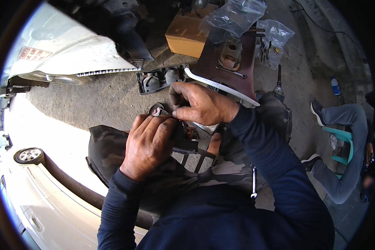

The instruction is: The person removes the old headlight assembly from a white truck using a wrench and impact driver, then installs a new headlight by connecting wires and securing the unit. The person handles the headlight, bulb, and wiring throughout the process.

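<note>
My left hand (148, 143) curls over a dark-cased part with a shiny orange-red piece (190, 133), held between my knees. Its fingers cover much of the part, so I cannot tell its exact kind. Just beyond, my right hand (204, 104) is closed in a pinch close to the left fingertips. Whatever it pinches is hidden. Past my right hand, a white curved strip (223, 87) lies along the near edge of a maroon panel (246, 50). A wrench (231, 72) rests on that panel beside a worn lamp-like housing (230, 54). Another wrench (254, 181) lies by my right thigh.
A headlight unit (160, 80) sits on the concrete ahead, near a cardboard box (185, 35) and clear plastic bags (239, 16). A power tool (278, 88) stands right. Another person's legs (343, 116) and a teal stool (345, 141) are farther right. Cars (58, 204) flank the left.
</note>
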`<state>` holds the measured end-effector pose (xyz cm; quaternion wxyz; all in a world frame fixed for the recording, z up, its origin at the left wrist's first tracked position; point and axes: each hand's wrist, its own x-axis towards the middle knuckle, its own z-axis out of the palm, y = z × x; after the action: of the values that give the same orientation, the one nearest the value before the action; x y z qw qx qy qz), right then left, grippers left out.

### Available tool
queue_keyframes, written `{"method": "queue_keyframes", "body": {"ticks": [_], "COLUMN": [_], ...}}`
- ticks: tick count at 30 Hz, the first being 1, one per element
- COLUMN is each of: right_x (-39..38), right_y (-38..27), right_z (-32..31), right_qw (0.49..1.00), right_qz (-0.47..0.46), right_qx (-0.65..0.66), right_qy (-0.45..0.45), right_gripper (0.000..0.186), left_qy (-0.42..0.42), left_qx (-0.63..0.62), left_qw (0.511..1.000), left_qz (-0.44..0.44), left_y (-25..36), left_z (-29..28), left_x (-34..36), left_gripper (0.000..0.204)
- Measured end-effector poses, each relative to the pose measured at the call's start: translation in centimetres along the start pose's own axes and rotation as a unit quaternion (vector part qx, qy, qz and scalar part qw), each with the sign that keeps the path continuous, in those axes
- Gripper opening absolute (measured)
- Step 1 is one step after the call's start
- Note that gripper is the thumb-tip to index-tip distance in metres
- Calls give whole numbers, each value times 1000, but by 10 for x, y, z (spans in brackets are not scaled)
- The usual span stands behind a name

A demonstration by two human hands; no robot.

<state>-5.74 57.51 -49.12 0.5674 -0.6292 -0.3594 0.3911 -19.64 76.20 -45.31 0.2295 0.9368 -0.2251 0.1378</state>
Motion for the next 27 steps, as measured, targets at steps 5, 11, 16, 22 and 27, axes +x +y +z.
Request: {"method": "queue_keyframes", "body": {"ticks": [5,11,16,22,27], "right_x": [0,4,4,4,5], "right_y": [-2,-1,-1,-1,0], "right_z": [-3,-6,-6,-6,-5], "right_qw": [1000,1000,1000,1000,1000], "right_qz": [-4,-13,-15,0,6], "right_qx": [11,22,-6,2,26], "right_qy": [-9,-3,10,4,0], "right_gripper": [22,23,25,27,29], "left_qy": [10,31,41,47,51], "left_qx": [-10,-36,-56,-52,-36], "left_qw": [1000,999,998,998,998], "left_qz": [-6,0,-1,-1,-11], "left_y": [0,-6,-10,-11,-9], "left_z": [1,6,10,11,11], "left_x": [0,-2,-5,-6,-5], "left_gripper": [38,33,37,38,43]}}
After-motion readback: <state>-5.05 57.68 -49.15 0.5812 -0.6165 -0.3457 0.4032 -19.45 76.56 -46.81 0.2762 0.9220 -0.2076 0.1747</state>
